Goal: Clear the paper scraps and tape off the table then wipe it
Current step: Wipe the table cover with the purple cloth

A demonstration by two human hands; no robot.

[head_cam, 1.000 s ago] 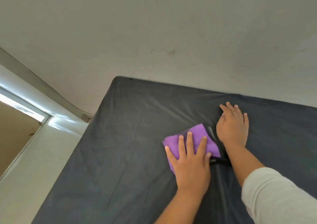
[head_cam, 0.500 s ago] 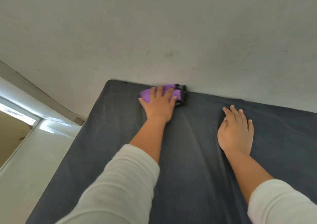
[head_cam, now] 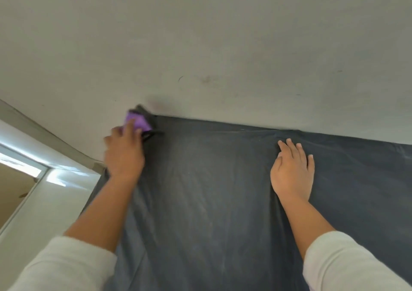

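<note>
The purple cloth (head_cam: 137, 121) is sitting way up at the far left corner of the table (head_cam: 211, 190), about 11 o'clock from where I'm standing, right where the tabletop is meeting the wall (head_cam: 200, 34). It's got a dark edge or backing poking out on its right side, can't really tell which since that whole bit is smeared with motion blur. My left hand (head_cam: 123, 152) is lying on top of the cloth with fingers stretched out flat, pressing it down, not really curling around it as far as I can see. The lower half of the cloth is hiding under my fingers.

My right hand (head_cam: 292, 172) is resting flat on the table around 1 o'clock, fingers straight and a little spread, holding nothing, well apart from the cloth.

The table is wearing a dark grey fabric cover that's wrinkling into long creases running toward me, with some faint pale streaks on it. Its right side and near edge are getting cut off by the frame.

The wall is plain off-white with a few scuffs and a small dark mark above the table. Over at 9 o'clock there's a pale door frame (head_cam: 33, 168) catching bright light. My light sleeves (head_cam: 66, 266) are filling the bottom corners.
</note>
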